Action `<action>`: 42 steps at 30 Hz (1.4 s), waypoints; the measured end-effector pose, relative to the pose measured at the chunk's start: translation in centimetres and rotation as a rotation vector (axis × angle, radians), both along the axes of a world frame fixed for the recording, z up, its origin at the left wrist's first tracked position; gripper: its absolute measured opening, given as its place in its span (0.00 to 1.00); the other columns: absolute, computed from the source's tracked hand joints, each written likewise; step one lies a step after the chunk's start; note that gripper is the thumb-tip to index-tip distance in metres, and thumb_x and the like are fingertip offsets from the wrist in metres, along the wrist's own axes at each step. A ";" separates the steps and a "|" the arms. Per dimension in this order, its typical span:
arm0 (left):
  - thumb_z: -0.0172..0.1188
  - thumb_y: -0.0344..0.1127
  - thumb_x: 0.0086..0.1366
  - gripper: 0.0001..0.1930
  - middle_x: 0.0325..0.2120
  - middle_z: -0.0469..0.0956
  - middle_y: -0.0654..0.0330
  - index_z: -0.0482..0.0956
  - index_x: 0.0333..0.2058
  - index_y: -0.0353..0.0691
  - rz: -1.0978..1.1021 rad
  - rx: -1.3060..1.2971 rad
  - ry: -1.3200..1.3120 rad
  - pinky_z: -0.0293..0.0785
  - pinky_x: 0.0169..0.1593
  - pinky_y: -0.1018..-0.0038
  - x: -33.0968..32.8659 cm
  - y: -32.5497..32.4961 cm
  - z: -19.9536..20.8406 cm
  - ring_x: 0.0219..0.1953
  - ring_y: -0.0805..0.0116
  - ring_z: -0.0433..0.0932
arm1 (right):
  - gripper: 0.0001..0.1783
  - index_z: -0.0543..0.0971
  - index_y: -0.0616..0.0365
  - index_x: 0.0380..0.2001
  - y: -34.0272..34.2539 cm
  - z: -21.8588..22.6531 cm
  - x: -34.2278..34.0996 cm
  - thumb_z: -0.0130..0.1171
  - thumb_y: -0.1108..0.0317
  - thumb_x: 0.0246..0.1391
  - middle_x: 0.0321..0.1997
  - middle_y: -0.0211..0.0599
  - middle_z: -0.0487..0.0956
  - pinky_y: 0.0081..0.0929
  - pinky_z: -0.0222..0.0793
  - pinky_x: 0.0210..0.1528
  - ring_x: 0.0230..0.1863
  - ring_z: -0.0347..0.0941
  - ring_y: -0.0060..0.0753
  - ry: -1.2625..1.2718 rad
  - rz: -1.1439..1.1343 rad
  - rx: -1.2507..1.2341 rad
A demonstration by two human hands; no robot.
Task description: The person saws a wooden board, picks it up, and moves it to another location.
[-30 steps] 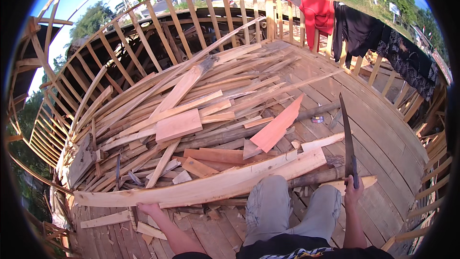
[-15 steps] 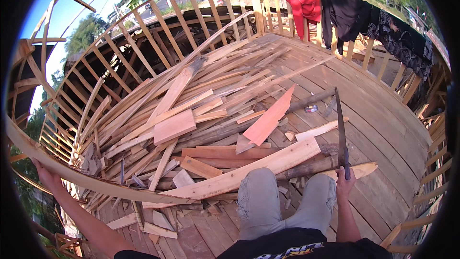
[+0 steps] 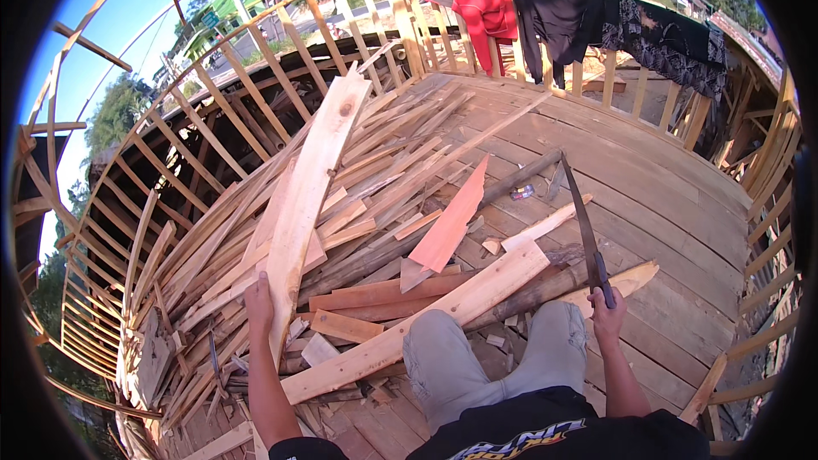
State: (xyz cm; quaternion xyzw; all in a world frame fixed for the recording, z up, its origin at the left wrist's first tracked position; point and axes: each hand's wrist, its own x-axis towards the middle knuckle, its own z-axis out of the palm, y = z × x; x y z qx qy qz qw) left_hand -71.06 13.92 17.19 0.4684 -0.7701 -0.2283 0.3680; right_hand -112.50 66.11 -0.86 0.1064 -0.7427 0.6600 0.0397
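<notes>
L hand (image 3: pixel 259 296) grips plank (image 3: pixel 317 162) by L edge, bulk fwd.

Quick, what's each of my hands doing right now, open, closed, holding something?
Left hand: closed on the edge of a long pale plank.
Right hand: closed, holding a handsaw.

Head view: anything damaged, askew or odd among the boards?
Yes, two boards look off. The pinkish board across the pile's right side has a ragged right edge, unlike the straighter-edged timber around it. The pale board in the left grip looks ragged at its far end. Breakage or rough cutting: can't tell.
</notes>
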 end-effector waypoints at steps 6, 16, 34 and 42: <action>0.42 0.54 0.68 0.30 0.27 0.77 0.36 0.77 0.33 0.25 -0.222 0.280 -0.296 0.69 0.40 0.56 -5.0 4.9 -11.4 0.34 0.42 0.77 | 0.13 0.76 0.61 0.25 1.3 2.0 -0.1 0.59 0.62 0.56 0.20 0.29 0.77 0.21 0.57 0.20 0.19 0.63 0.15 -0.088 -0.010 0.084; 0.46 0.55 0.67 0.28 0.33 0.80 0.42 0.78 0.38 0.29 -0.622 0.519 -0.490 0.71 0.45 0.62 -4.6 8.4 -19.3 0.37 0.51 0.79 | 0.18 0.76 0.61 0.25 -4.4 4.1 0.2 0.55 0.57 0.60 0.22 0.36 0.80 0.15 0.57 0.12 0.10 0.61 0.14 -0.211 0.181 -0.047; 0.53 0.57 0.61 0.28 0.38 0.78 0.39 0.80 0.41 0.34 -0.577 0.478 -0.759 0.71 0.50 0.59 -5.9 8.6 -18.6 0.44 0.46 0.77 | 0.14 0.76 0.61 0.27 -5.7 0.3 2.1 0.57 0.61 0.59 0.19 0.27 0.75 0.16 0.59 0.18 0.15 0.63 0.14 -0.031 0.226 0.175; 0.65 0.55 0.52 0.41 0.50 0.69 0.41 0.65 0.56 0.30 -0.688 -0.099 -0.529 0.59 0.59 0.54 -21.1 20.5 -14.2 0.56 0.42 0.65 | 0.16 0.70 0.61 0.19 3.1 4.5 5.3 0.55 0.63 0.56 0.13 0.35 0.68 0.28 0.59 0.20 0.15 0.64 0.27 0.120 0.256 0.243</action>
